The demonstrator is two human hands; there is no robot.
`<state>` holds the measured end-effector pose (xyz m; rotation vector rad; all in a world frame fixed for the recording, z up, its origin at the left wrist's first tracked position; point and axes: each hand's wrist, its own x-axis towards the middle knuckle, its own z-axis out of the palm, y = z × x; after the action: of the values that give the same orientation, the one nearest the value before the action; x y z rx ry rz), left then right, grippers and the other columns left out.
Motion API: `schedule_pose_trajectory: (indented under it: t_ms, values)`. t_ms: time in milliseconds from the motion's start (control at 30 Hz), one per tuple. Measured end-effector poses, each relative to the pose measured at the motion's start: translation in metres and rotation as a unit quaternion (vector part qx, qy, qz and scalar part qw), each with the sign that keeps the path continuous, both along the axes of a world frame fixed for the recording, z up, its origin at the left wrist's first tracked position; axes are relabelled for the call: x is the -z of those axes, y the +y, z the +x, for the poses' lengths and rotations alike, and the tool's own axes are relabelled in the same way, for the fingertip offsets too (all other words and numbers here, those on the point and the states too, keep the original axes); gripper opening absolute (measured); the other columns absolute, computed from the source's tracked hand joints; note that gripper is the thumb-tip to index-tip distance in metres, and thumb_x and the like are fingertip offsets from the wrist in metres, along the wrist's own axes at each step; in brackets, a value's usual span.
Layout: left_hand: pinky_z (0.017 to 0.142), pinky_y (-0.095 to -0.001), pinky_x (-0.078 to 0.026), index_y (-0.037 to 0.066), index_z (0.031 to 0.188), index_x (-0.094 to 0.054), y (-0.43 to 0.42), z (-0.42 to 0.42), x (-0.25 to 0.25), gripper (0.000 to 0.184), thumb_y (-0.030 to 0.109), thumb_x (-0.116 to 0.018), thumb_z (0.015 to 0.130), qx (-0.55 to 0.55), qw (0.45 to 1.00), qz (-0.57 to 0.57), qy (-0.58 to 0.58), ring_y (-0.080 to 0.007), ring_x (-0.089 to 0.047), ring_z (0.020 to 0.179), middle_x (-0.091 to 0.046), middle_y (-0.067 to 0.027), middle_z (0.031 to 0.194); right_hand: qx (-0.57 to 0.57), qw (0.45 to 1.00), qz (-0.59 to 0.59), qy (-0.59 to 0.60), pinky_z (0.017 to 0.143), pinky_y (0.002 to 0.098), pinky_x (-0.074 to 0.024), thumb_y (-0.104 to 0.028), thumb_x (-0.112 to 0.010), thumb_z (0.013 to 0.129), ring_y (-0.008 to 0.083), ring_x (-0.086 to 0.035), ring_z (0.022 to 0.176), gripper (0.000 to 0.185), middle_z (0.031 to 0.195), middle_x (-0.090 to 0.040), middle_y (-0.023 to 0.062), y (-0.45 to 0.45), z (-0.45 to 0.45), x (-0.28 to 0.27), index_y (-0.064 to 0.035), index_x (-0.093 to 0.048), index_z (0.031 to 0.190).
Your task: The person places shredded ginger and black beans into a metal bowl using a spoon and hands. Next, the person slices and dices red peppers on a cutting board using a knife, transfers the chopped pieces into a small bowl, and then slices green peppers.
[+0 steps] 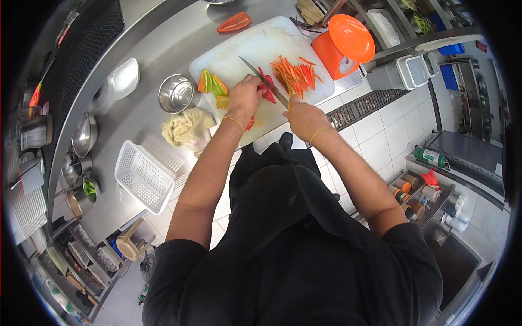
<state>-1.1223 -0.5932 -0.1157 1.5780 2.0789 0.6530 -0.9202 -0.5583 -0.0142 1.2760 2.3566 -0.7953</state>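
A white cutting board [217, 57] lies on the steel counter in front of me. With its fingers wrapped round the handle, my right hand [307, 120] holds a kitchen knife [265, 80], the blade slanting up and left across the board. My left hand [244, 99] is closed, fingertips pressing a piece of red bell pepper [268, 93] beside the blade. Right of the knife is a pile of thin red and orange pepper strips [294, 76]. Green and yellow pepper pieces [212, 83] sit left of my left hand. A small red piece [250, 123] shows below its wrist.
An orange kitchen scale [342, 49] stands at the board's right end. Left of the board are a steel bowl [176, 93], a crumpled cloth [187, 127] and a white perforated basket [144, 175]. Half a red pepper [234, 22] lies behind the board.
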Motion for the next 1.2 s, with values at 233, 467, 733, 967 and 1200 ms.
schedule_pose_trajectory:
  t_ms: [233, 467, 733, 967, 1200]
  values:
    - [0.089, -0.0444, -0.058, 0.005, 0.106, -0.074, -0.007, -0.003, 0.005, 0.023, 0.017, -0.080, 0.088, 0.026, 0.999, 0.017, 0.025, -0.0338, -0.071, 0.100, -0.071, -0.0124, 0.109, 0.018, 0.999, 0.015, 0.044, 0.088, 0.0544, -0.0578, -0.031, -0.058, 0.108, 0.0475, -0.073, 0.101, 0.039, 0.104, -0.074, 0.0306, 0.013, -0.033, 0.047, 0.0038, -0.049, 0.123]
    - [0.092, -0.0485, -0.058, 0.008, 0.106, -0.074, -0.005, -0.012, -0.010, 0.020, 0.019, -0.079, 0.090, 0.018, 0.999, -0.034, 0.028, -0.0367, -0.070, 0.106, -0.070, -0.0132, 0.111, 0.028, 1.000, -0.006, -0.011, 0.088, 0.0539, -0.0583, -0.031, -0.057, 0.108, 0.0467, -0.074, 0.100, 0.038, 0.105, -0.075, 0.0297, -0.018, -0.007, 0.007, 0.0033, -0.049, 0.122]
    - [0.088, -0.0482, -0.058, 0.008, 0.104, -0.074, 0.000, -0.019, -0.002, 0.020, 0.019, -0.080, 0.089, 0.025, 0.999, -0.002, 0.035, -0.0369, -0.071, 0.101, -0.071, -0.0139, 0.105, 0.022, 0.999, 0.017, 0.043, 0.087, 0.0549, -0.0582, -0.031, -0.056, 0.109, 0.0461, -0.074, 0.100, 0.039, 0.105, -0.074, 0.0304, 0.005, -0.039, 0.033, 0.0041, -0.048, 0.123]
    - [0.092, -0.0476, -0.057, 0.007, 0.102, -0.074, -0.010, -0.015, 0.003, 0.019, 0.020, -0.079, 0.090, 0.020, 0.999, 0.019, 0.038, -0.0361, -0.069, 0.106, -0.070, -0.0125, 0.106, 0.079, 0.997, -0.001, 0.000, 0.089, 0.0551, -0.0573, -0.032, -0.057, 0.108, 0.0473, -0.073, 0.102, 0.040, 0.104, -0.074, 0.0311, -0.028, -0.026, 0.056, 0.0040, -0.049, 0.124]
    - [0.092, -0.0481, -0.057, 0.007, 0.104, -0.074, -0.013, -0.022, 0.009, 0.018, 0.019, -0.076, 0.091, 0.047, 0.997, 0.020, 0.062, -0.0358, -0.069, 0.104, -0.072, -0.0119, 0.106, 0.031, 0.999, 0.013, 0.024, 0.091, 0.0547, -0.0569, -0.031, -0.057, 0.108, 0.0474, -0.073, 0.103, 0.040, 0.107, -0.074, 0.0319, -0.011, -0.034, 0.012, 0.0044, -0.049, 0.124]
